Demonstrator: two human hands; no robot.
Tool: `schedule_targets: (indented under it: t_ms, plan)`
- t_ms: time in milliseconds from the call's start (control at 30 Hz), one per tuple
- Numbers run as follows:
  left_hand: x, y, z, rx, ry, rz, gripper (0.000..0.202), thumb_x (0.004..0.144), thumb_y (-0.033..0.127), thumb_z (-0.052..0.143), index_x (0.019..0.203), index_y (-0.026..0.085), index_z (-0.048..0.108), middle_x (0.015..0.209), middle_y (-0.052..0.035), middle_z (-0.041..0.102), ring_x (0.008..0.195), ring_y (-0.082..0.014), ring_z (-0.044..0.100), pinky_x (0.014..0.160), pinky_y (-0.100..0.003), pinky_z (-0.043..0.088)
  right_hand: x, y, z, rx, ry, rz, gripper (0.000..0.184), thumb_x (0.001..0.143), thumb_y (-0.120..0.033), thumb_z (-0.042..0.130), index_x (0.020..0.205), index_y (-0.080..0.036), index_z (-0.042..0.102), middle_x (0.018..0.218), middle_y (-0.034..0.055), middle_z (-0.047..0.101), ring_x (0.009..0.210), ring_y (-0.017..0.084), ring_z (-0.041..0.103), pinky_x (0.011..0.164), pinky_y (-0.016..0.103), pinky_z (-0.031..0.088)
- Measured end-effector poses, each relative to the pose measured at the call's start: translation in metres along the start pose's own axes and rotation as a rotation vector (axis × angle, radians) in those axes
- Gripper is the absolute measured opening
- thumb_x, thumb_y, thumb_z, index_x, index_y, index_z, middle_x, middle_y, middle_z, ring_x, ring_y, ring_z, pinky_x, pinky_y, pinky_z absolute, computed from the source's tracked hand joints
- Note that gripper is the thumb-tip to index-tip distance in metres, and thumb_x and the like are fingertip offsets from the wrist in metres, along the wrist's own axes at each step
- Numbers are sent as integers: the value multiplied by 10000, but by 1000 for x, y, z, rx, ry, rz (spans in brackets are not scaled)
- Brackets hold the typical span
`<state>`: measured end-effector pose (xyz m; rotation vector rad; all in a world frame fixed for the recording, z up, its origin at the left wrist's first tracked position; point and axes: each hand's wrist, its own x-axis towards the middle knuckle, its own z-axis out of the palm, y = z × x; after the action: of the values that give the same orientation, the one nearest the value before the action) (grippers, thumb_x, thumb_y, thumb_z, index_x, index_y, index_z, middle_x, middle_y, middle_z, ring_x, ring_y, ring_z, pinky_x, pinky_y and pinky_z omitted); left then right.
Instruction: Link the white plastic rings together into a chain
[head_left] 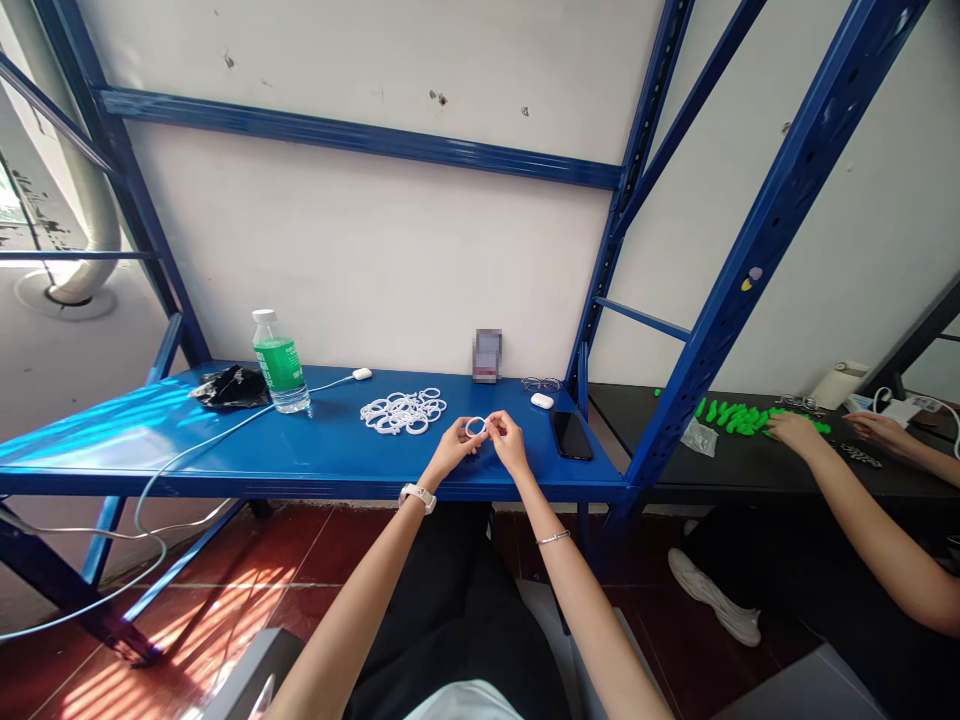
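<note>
A white ring [475, 420] is held up between my two hands near the front edge of the blue table [330, 450]. My left hand [451, 446] pinches its left and lower side, with a pale watch on the wrist. On its right side, the fingertips of my right hand [507, 438] are closed on the ring. To the left of my hands lies a loose pile of similar white rings [403, 410]. Finer detail of the ring is too small to make out.
A water bottle [280, 365] and a black plastic bag [229, 386] stand left, beside a white cable [225, 432]. Right are a phone [571, 436], a white case [541, 401], glasses [541, 384]. Another person's hands [796, 432] work at green pieces [739, 416] beyond the blue post [739, 270].
</note>
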<state>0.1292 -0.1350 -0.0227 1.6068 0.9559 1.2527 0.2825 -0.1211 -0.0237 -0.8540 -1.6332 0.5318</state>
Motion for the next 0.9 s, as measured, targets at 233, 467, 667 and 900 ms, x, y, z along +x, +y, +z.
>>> schedule_targets:
  t_ms: [233, 467, 667, 900]
  plan:
    - [1, -4, -1, 42, -15, -1, 611, 779, 607, 667, 1184, 164, 556, 742, -3, 656, 651, -156, 636, 634, -279, 518, 0, -1, 0, 2, 10, 2, 245, 900, -483, 530, 832, -248, 538, 683, 0, 639, 634, 201, 647, 603, 295, 506]
    - [1, -2, -2, 48, -9, 5, 590, 791, 600, 658, 1163, 149, 577, 727, -9, 661, 634, -150, 627, 614, -264, 511, 0, 0, 0, 10, 13, 2, 263, 900, -488, 532, 791, -249, 514, 671, -4, 617, 620, 193, 622, 603, 290, 490]
    - [0, 0, -2, 47, -11, 10, 578, 785, 596, 662, 1155, 160, 575, 715, 0, 651, 630, -150, 620, 610, -263, 502, 0, 0, 0, 1, 15, 0, 272, 902, -492, 529, 785, -246, 515, 663, -8, 610, 614, 186, 614, 600, 285, 489]
    - [1, -2, -1, 6, 3, 22, 588, 761, 566, 699, 1164, 165, 547, 691, 16, 639, 605, -137, 612, 604, -254, 500, 0, -2, 0, 12, 3, 2, 240, 910, -459, 526, 885, -232, 598, 694, 12, 645, 643, 199, 647, 610, 293, 505]
